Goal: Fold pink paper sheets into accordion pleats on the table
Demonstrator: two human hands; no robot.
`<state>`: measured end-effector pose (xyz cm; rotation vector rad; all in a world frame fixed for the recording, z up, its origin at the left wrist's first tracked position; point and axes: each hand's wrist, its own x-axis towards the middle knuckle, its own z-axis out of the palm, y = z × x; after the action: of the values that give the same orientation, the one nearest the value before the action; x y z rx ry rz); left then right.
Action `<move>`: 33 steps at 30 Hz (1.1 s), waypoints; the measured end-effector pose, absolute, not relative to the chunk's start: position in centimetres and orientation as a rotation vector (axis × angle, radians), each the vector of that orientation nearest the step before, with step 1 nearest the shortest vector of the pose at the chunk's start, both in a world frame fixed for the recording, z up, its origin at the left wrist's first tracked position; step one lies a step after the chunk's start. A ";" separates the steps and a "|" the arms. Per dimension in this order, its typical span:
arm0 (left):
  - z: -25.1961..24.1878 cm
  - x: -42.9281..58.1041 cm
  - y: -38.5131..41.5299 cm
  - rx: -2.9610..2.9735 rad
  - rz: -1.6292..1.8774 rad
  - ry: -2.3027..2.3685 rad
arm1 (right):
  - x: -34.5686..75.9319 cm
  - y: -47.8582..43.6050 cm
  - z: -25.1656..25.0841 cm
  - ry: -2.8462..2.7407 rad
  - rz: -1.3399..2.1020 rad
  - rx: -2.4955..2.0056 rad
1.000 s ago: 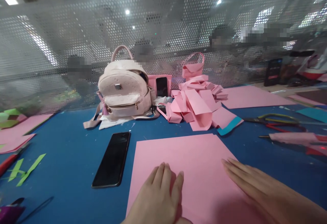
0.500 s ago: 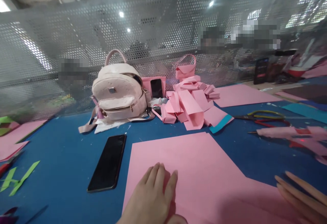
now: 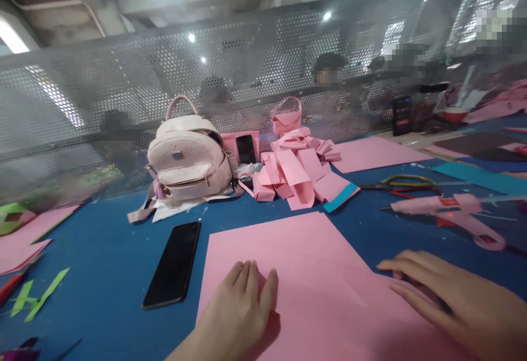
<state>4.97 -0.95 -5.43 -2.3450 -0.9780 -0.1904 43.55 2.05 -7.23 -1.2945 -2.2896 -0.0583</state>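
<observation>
Flat on a blue worktop (image 3: 107, 262), near and central in the scene: one pink sheet (image 3: 300, 256), with two hands at work on it. On its left half, in much the same spot as a second ago, a left hand (image 3: 241, 303), palm down, fingers pressed together and thumb apart. Newly back from farther right, half a second on: a right hand (image 3: 453, 295), now at the sheet's right edge, thumb parted from the fingers; cannot tell whether lightly gripping the paper or merely resting against it. By judgement, a sheet steadied mainly from the left, with its right edge again within reach. In the count around it: one black phone (image 3: 173, 265) just to the left; one propped phone (image 3: 246, 148) farther back; one cream backpack (image 3: 185, 157) on the far side; one small pink bag (image 3: 287, 123) atop one heap of folded pink pieces (image 3: 294, 171), too tangled to number; to the right, one pink glue gun (image 3: 436, 205) and one pair of scissors (image 3: 387, 186) with yellow and red handles; at near left, two broad green strips (image 3: 47, 295).
</observation>
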 end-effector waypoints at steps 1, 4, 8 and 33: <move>-5.0 5.0 -0.7 -2.348 -0.198 -0.936 | 42.3 2.5 -6.2 -2.343 0.070 -1.426; -3.4 4.8 0.3 -2.356 -0.345 -0.830 | 38.8 3.1 -3.1 -2.391 0.394 -1.528; -0.8 3.8 1.6 -2.332 -0.465 -0.718 | 35.3 2.8 -0.7 -2.404 0.708 -1.482; -7.1 6.9 2.0 -2.525 -0.578 -0.740 | 31.1 9.7 -4.6 -2.374 1.128 -0.615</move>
<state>6.92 2.04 -7.13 -2.5252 -0.7403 -0.5780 31.08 9.71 -4.63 -0.6146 -2.3745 1.1277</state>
